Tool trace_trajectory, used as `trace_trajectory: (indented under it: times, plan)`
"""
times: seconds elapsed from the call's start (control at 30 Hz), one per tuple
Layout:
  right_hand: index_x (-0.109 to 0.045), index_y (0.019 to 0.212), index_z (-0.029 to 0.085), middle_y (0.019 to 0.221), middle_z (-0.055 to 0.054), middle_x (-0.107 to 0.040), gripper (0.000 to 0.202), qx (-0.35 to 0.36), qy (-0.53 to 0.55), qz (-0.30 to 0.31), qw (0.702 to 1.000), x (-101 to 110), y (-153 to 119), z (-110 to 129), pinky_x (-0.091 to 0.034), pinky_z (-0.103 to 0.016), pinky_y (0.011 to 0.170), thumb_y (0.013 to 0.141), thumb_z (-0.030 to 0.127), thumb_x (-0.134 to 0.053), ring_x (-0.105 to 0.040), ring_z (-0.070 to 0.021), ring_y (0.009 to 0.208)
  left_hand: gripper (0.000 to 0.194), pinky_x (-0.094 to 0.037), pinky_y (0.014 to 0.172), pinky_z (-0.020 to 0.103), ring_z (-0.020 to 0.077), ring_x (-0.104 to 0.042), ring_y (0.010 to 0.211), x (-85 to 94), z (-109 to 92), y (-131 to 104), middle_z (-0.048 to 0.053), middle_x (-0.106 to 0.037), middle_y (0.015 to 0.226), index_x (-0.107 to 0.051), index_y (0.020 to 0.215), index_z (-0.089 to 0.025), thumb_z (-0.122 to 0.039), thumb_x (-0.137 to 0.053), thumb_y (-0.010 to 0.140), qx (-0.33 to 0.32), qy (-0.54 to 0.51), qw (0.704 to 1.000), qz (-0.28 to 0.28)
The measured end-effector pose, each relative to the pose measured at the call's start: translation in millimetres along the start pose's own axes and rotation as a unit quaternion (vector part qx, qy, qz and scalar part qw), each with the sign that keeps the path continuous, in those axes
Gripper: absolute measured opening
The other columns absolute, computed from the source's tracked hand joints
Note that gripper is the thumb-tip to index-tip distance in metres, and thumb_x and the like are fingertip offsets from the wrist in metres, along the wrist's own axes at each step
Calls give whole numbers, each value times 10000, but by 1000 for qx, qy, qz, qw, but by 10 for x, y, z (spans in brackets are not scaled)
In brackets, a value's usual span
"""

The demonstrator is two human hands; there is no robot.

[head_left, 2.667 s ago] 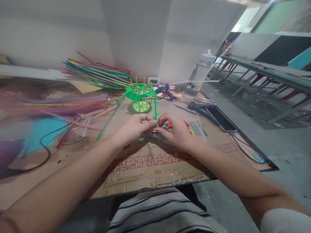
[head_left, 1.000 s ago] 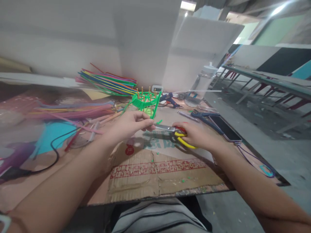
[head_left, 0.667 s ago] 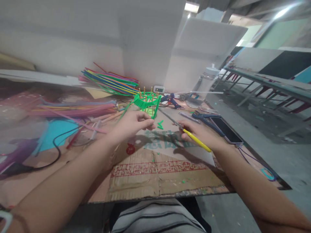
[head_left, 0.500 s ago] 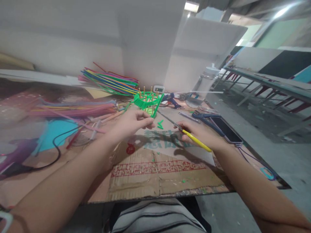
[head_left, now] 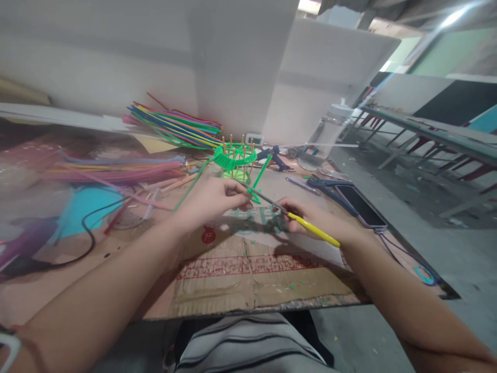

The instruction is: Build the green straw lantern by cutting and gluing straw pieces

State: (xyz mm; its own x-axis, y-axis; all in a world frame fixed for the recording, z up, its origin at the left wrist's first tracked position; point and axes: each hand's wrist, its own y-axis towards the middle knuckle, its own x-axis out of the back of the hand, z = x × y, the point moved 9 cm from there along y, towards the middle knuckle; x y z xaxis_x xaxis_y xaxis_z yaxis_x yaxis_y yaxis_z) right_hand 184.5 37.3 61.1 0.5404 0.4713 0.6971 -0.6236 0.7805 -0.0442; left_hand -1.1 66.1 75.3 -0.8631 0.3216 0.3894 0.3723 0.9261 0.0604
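Observation:
My left hand [head_left: 233, 196] pinches a green stem [head_left: 262, 173], which slants up to the right from the fingertips. My right hand [head_left: 297, 215] is closed on a yellow-handled tool [head_left: 314, 230], whose long metal tip reaches left to the stem near my left fingers. Just behind my left hand stands a round green piece [head_left: 235, 155] with upright wooden sticks around it. Short green offcuts [head_left: 256, 198] lie beside my left fingertips, partly hidden by the tool. Both hands are over the cardboard [head_left: 217, 295].
Coloured stems [head_left: 174, 124] lie at the back left, with pink ones [head_left: 116, 173] nearer. A glue gun [head_left: 276, 158], a clear bottle [head_left: 324, 134], dark-handled pliers [head_left: 334, 192] and a phone [head_left: 361, 206] are at the right. A black cable [head_left: 93, 233] curves at the left.
The tool's tip has moved down and left to the stem at my left fingertips. The green stem has shifted right, away from the round piece. The view has moved slightly.

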Motion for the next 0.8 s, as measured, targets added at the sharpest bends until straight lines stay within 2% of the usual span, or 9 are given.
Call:
trace_trajectory:
  times: [0.1,0.37,0.6,0.8]
  plan:
    - [-572,1185,164,973,-54,-605,604,-11,-4,4,1000,-7,6,-4,-464,-326,747,829,650,-616,-565,-214,867,142,-502,660,261,189,-727,762,-43,21,10,27,-784,774,-732,828,-184,-310,-671,805,3,-14,1000,9]
    - [-563,1190,163,989,-63,-621,566,2,-18,3,1000,-19,3,38,-463,-328,756,863,624,-587,-572,-211,868,189,-464,614,255,192,-725,761,-70,68,20,25,-787,780,-737,850,-195,-365,-675,796,14,2,1000,6]
    - [-566,1183,155,1007,-73,-634,589,-6,4,11,1000,-39,12,-37,-456,-331,774,846,636,-607,-583,-230,895,190,-470,626,248,175,-712,745,-87,20,34,23,-785,783,-744,813,-179,-337,-640,832,-25,33,999,20]
    - [-600,1137,162,970,-61,-638,573,-16,3,2,1000,-23,16,-45,-450,-318,758,829,644,-622,-577,-223,865,213,-491,653,259,181,-719,757,-85,66,53,27,-790,804,-748,852,-178,-359,-636,843,-34,40,998,21]
